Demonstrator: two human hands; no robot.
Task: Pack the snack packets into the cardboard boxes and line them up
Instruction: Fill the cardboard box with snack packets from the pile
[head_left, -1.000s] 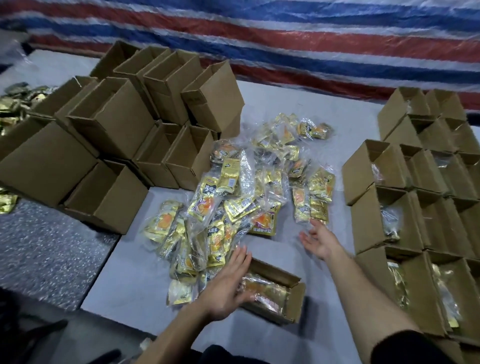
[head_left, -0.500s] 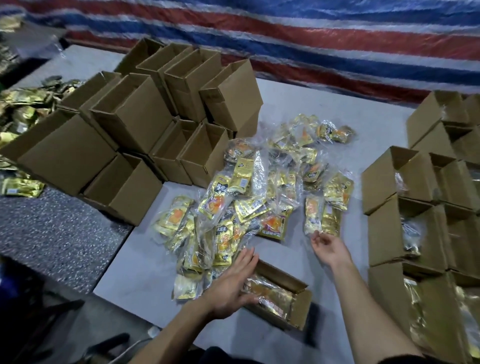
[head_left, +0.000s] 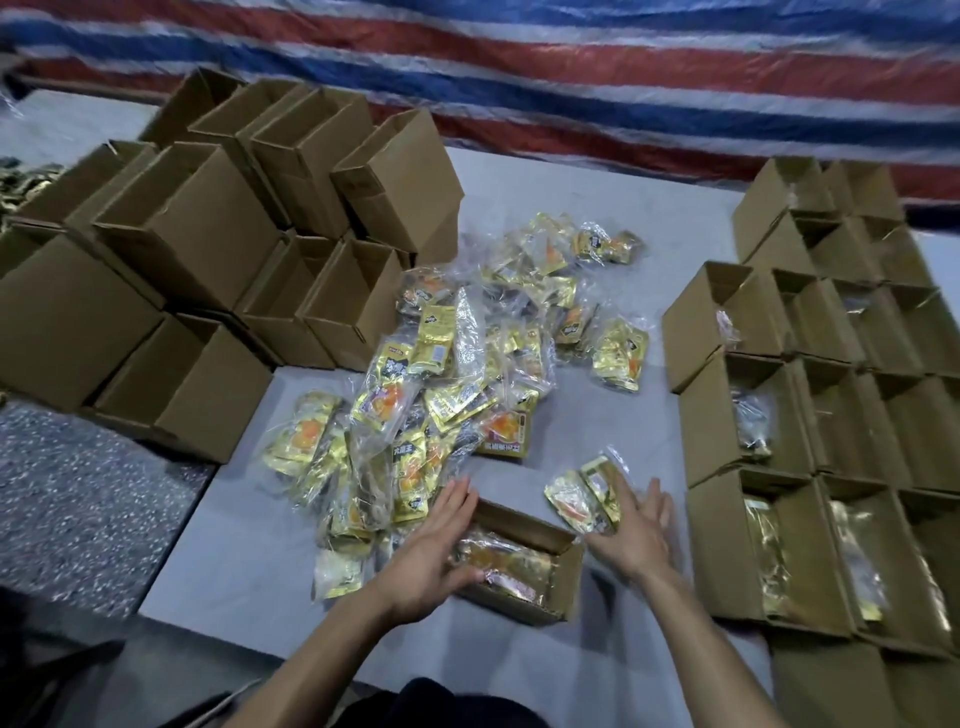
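Observation:
A small open cardboard box (head_left: 563, 574) lies near the front of the table with shiny packets inside. My left hand (head_left: 434, 551) rests on its left end, fingers spread against the rim. My right hand (head_left: 631, 525) is just right of the box and holds a clear bag of gold snack packets (head_left: 584, 496) above the box's far right corner. A heap of gold and orange snack packets (head_left: 457, 364) covers the middle of the table.
Empty open boxes (head_left: 208, 270) are stacked at the left. Rows of boxes (head_left: 821, 415) holding packets stand in lines at the right. The grey table (head_left: 249, 545) ends at a speckled surface on the left. A striped tarp hangs behind.
My right hand picked a bag of packets from the heap's right edge and pulled it back toward the small box. My left hand stayed on the box.

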